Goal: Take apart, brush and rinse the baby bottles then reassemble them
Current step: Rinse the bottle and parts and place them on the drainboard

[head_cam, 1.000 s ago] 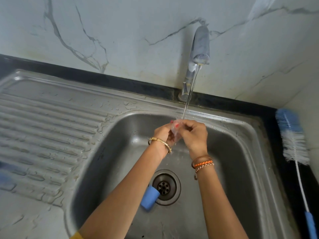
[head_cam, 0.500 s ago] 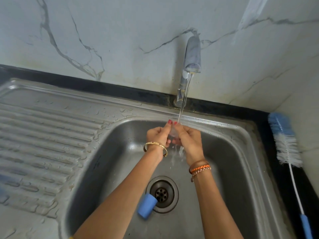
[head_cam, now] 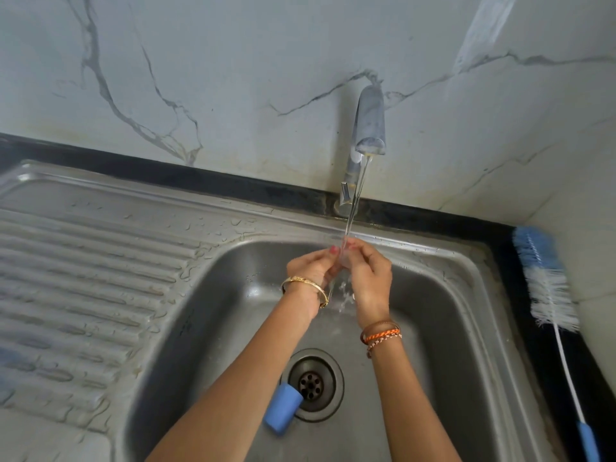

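Note:
Over the steel sink [head_cam: 443, 315], my left hand [head_cam: 311, 266] and my right hand [head_cam: 370, 275] together pinch a small clear bottle teat [head_cam: 343, 258] under the thin stream from the tap [head_cam: 368, 128]. Most of the teat is hidden by my fingers. Water splashes down between my wrists. A blue bottle cap [head_cam: 283, 408] lies on its side on the sink floor, just left of the drain [head_cam: 311, 385]. A blue and white bottle brush [head_cam: 550, 288] leans on the black counter edge at the right.
A ribbed steel draining board [head_cam: 83, 278], wet with drops, lies to the left. A blurred blue thing [head_cam: 10, 358] sits at its left edge. A marble wall stands behind the sink.
My hands stay under the stream with the teat; the fingers have shifted slightly. The view has tilted, so the sink sits lower in frame.

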The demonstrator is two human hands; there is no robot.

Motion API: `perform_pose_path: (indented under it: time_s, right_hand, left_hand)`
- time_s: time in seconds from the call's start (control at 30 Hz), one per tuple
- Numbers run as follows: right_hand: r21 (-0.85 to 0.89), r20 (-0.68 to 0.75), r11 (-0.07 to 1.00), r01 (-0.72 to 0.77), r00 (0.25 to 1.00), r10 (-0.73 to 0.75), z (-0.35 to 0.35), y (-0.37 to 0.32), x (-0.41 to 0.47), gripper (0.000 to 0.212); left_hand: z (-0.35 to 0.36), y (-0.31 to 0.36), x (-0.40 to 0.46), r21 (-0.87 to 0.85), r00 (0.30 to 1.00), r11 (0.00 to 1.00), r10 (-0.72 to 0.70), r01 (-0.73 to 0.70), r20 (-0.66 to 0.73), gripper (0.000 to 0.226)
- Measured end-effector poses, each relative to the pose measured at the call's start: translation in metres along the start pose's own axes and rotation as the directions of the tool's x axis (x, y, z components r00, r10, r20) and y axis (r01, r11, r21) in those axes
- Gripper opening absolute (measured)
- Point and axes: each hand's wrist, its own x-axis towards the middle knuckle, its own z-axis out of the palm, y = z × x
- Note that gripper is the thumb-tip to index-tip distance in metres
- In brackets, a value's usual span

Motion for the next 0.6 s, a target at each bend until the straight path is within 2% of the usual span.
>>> perform_pose_path:
  time_s: [0.07,0.13,0.17,0.2,0.27,0.33,0.37,0.43,0.47,0.53,0.6]
  right_hand:
    - [0.020,-0.059,0.990,-0.139,0.988,0.139,0.007,0.004,0.003,0.032]
    - [-0.016,-0.027,0.975,-0.222,0.975,0.222,0.013,0.004,0.005,0.035]
    - [-0.093,0.023,0.971,-0.221,0.974,0.224,0.014,0.001,0.007,0.038]
    - [-0.203,0.093,0.961,-0.189,0.973,0.211,0.012,-0.004,0.009,0.038]
    - [-0.365,0.264,0.927,-0.080,0.946,0.186,0.008,-0.021,0.011,0.028]
    - [-0.411,0.402,0.912,-0.002,0.897,0.184,0.004,-0.037,0.010,0.008]
    - [-0.427,0.437,0.904,0.034,0.883,0.173,0.002,-0.041,0.007,0.014]
    - [-0.397,0.406,0.914,0.086,0.910,0.091,-0.001,-0.042,-0.002,0.031]
    - [-0.332,0.341,0.942,0.060,0.938,0.061,-0.004,-0.040,-0.006,0.033]
    - [-0.132,0.212,0.988,-0.079,0.971,0.106,-0.012,-0.038,-0.016,0.022]
    - [-0.069,0.206,0.982,-0.176,0.961,0.186,-0.021,-0.039,-0.024,0.004]
  left_hand:
    - [0.005,-0.002,-0.007,0.219,0.999,0.975,0.039,-0.039,0.006,0.025]
    - [0.008,-0.002,-0.007,0.378,0.996,0.924,0.077,-0.054,-0.046,0.040]
    - [0.006,0.000,-0.006,0.399,0.994,0.916,0.072,-0.031,-0.087,0.043]
    - [0.003,0.002,-0.005,0.371,0.991,0.928,0.031,0.020,-0.129,0.043]
    - [-0.004,0.007,-0.004,0.203,0.976,0.963,-0.146,0.177,-0.159,0.038]
    - [-0.010,0.007,-0.007,-0.025,0.952,0.954,-0.299,0.298,-0.064,0.028]
    - [-0.012,0.007,-0.011,-0.124,0.944,0.938,-0.329,0.324,-0.015,0.024]
    - [-0.015,0.007,-0.017,-0.218,0.949,0.924,-0.312,0.315,0.049,0.021]
    - [-0.016,0.007,-0.021,-0.214,0.953,0.929,-0.292,0.303,0.082,0.019]
    - [-0.018,0.010,-0.030,-0.146,0.956,0.949,-0.260,0.279,0.138,0.017]
    - [-0.019,0.017,-0.040,-0.009,0.958,0.967,-0.253,0.256,0.137,0.017]
